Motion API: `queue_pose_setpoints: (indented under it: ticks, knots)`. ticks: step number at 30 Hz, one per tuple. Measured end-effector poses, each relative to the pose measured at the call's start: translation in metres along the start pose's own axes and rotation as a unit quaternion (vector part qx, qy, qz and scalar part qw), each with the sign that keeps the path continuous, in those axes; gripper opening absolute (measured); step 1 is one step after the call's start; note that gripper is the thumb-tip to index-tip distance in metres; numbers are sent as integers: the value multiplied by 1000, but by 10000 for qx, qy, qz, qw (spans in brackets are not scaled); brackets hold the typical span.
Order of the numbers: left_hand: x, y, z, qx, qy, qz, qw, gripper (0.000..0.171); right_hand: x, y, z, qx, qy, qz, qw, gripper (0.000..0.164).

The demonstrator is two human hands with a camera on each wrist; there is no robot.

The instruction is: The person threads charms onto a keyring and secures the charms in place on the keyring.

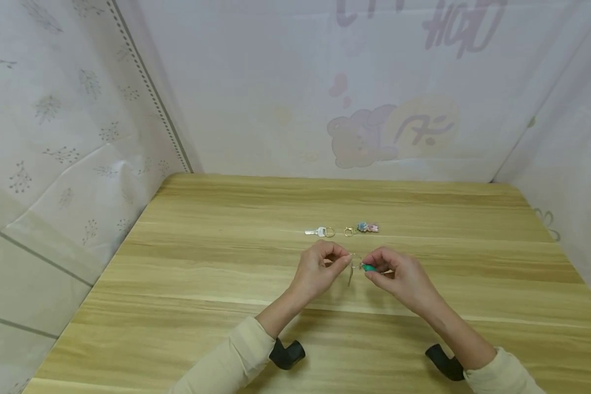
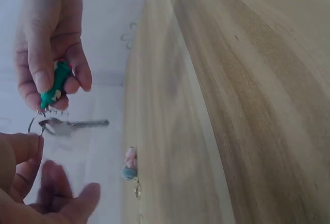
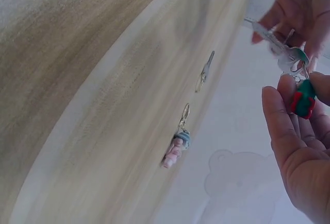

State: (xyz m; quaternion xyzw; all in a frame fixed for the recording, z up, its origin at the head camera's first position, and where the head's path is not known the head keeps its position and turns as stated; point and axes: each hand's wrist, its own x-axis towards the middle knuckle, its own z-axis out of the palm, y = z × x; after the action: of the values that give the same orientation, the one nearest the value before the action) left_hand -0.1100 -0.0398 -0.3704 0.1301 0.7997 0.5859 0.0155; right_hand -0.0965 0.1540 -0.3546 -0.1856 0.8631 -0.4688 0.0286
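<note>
Both hands are raised over the wooden table, close together. With thumb and fingertips my left hand (image 1: 319,269) pinches a thin metal key ring (image 2: 37,123). A silver key (image 2: 77,124) hangs from that ring, blurred in the wrist views. My right hand (image 1: 403,278) holds a small green charm with red parts (image 3: 304,99) between thumb and fingers. The charm joins the ring through a short metal chain. Just beyond the hands lie another silver key (image 1: 316,232) on a gold ring and a gold clasp with blue and pink figures (image 1: 368,227).
The wooden table (image 1: 202,273) carries all of this. Its back edge meets a printed cloth wall (image 1: 256,109), with more cloth at both sides. A curved black piece (image 1: 287,355) sits by the left wrist, and another black piece (image 1: 444,363) by the right.
</note>
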Motion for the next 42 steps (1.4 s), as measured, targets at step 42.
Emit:
queue_pose_setpoints:
  ticks: [42]
  knots:
    - [21,-48,-14,-262,-1054,-1503,9827,13,24,52,18,-1182,-282,7,9926,8]
